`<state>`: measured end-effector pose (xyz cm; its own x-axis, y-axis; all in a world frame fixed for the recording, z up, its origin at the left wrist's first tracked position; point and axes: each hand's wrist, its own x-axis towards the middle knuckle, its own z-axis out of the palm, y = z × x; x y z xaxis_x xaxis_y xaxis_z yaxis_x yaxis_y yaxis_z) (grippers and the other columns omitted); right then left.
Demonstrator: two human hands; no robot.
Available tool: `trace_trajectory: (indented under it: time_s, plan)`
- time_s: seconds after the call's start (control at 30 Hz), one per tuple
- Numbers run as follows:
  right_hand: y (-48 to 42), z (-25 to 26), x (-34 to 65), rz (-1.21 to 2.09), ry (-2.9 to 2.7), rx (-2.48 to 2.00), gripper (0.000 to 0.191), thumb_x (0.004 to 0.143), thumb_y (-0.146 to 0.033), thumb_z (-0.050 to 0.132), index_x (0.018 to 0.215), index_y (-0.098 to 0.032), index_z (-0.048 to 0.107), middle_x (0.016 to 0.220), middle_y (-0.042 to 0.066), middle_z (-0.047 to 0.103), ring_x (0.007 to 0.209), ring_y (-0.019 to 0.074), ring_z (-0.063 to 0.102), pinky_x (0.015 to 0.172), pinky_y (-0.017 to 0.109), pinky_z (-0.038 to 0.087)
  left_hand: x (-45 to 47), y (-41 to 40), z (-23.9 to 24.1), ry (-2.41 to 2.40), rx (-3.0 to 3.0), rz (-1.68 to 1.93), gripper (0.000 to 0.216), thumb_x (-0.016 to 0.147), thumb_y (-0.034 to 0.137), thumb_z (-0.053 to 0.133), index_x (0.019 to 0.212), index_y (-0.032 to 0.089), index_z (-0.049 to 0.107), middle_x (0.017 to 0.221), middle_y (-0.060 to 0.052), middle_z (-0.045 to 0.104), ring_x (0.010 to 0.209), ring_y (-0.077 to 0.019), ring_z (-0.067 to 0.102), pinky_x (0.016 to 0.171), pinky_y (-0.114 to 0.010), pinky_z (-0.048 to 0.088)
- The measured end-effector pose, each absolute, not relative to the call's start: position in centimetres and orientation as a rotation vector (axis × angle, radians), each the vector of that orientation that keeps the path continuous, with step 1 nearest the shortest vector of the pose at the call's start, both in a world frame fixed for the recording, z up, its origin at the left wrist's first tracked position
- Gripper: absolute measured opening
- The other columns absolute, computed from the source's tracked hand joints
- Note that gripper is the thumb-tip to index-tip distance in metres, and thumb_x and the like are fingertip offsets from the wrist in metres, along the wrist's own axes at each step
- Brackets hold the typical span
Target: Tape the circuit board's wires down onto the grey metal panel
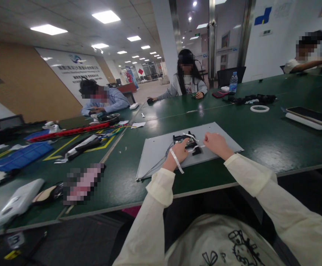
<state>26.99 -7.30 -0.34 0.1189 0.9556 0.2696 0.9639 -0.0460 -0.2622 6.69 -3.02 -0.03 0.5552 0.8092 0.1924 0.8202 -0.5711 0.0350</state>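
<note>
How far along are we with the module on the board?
Done: module sits on the grey board, wires attached. In hand: left hand holds a white strip; right hand pinches a second strip at the module. Left: both strips look loose, not yet fastened.

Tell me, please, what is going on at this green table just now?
A person in cream sleeves has both hands at a small black device on a grey board lying on the green table. The left hand rests beside the device with a white strip draped across its back. The right hand, fingers curled, is at the end of another white strip on the device. Three other people sit farther along the table.
</note>
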Motion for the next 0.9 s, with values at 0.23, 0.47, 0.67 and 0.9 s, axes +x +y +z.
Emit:
trace_trajectory:
  time_s: [0.23,0.47,0.67,0.9]
  plan:
    - [-7.7,-0.2,24.7,0.322,-1.865,-1.299,0.019,0.089,-0.033,0.051,0.082,-0.016,0.059,0.069,0.001,0.062,0.061,0.0122,0.055,0.061,0.023,0.037,6.4,-2.9,0.8,-1.52,-2.733,-0.689,0.054,0.077,0.012,0.05,0.131,0.022,0.053,0.066,-0.003,0.066,0.067,-0.0215,0.064,0.064,-0.027,0.043]
    - [-8.8,0.0,22.0,0.959,-1.838,-0.9,0.028,0.088,-0.04,0.054,0.095,-0.015,0.064,0.088,0.005,0.066,0.062,0.0104,0.058,0.058,0.023,0.044,5.7,-2.4,1.7,-1.63,-2.566,-1.367,0.042,0.077,0.015,0.048,0.117,0.019,0.06,0.044,0.008,0.043,0.045,-0.0132,0.046,0.054,-0.023,0.035]
    - [-9.5,0.2,20.5,1.567,-1.774,-0.788,0.047,0.086,-0.046,0.058,0.121,-0.014,0.058,0.073,0.003,0.064,0.054,0.0079,0.056,0.042,0.015,0.029,5.7,-2.5,1.7,-1.641,-2.465,-1.582,0.044,0.08,0.018,0.048,0.124,0.018,0.055,0.046,0.009,0.042,0.043,-0.0124,0.042,0.054,-0.023,0.033]
    - [-10.2,0.4,19.6,1.752,-1.827,-0.67,0.036,0.084,-0.042,0.061,0.101,-0.011,0.066,0.09,0.008,0.07,0.046,0.0018,0.045,0.04,0.015,0.027,5.8,-2.8,1.9,-1.701,-2.445,-1.485,0.045,0.083,0.021,0.046,0.127,0.019,0.053,0.048,0.007,0.046,0.047,-0.0143,0.048,0.056,-0.024,0.036]
